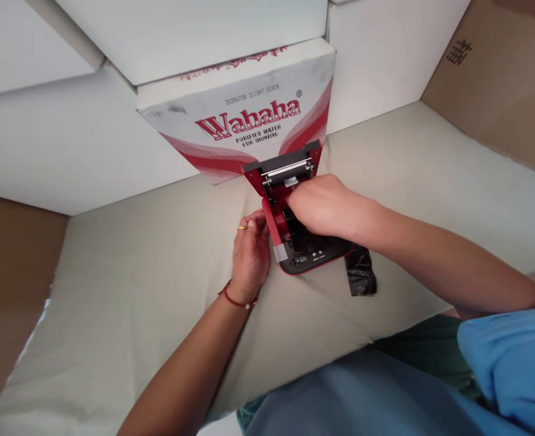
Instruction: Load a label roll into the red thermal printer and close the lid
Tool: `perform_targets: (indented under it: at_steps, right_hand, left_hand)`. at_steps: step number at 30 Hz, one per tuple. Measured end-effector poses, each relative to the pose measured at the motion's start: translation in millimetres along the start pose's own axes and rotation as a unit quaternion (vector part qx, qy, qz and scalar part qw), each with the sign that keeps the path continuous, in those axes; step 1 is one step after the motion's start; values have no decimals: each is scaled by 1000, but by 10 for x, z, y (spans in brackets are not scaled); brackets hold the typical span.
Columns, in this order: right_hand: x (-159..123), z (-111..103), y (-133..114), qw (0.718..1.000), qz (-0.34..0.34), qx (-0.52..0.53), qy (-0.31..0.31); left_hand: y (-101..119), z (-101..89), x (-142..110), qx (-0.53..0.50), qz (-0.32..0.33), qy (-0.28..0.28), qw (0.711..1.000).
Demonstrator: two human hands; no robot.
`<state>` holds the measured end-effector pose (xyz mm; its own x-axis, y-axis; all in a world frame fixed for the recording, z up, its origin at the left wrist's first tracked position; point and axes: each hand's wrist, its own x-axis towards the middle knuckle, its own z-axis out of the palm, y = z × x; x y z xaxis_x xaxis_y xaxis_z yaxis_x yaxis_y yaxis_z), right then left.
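A red-and-black label printer (313, 260) sits on the cloth-covered surface, its lid (290, 166) raised with a roller showing inside. Into its open compartment reaches my right hand (324, 206), closed, with the fingertips and anything in them hidden. Against the printer's left wall, my left hand (252, 248) rests with bent fingers holding the side. A pale tape piece (280, 252) sticks on the front left corner. Beside the printer's right front corner lies a crinkled black strip (361, 274), partly under its edge.
A Wahaha water carton (249, 115) stands right behind the raised lid. White boxes (376, 66) form a wall at the back. Brown cardboard (498, 79) bounds the right side, and more brown cardboard (17, 272) the left. Beige cloth (135, 290) covers the surface.
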<state>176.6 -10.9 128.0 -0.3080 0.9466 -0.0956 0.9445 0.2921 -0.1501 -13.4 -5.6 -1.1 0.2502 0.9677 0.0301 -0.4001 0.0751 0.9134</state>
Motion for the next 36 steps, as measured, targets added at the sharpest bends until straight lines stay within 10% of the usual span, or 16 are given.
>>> perform_targets:
  at_steps: [9, 16, 24, 30, 36]
  right_hand:
    - [-917, -627, 575, 981, -32, 193, -20]
    - [-1491, -75, 1536, 954, 190, 212, -98]
    - [-1406, 289, 1145, 958, 192, 214, 24]
    - [-1095, 535, 709, 983, 118, 131, -58]
    - [-1389, 15, 915, 969, 42, 225, -87]
  left_hand:
    - [14, -17, -24, 84, 90, 100, 987]
    - [18, -48, -56, 120, 48, 38, 991]
    - [4, -70, -43, 135, 28, 21, 990]
    - [-14, -85, -37, 138, 27, 12, 990]
    - [-61, -83, -9, 136, 34, 33, 990]
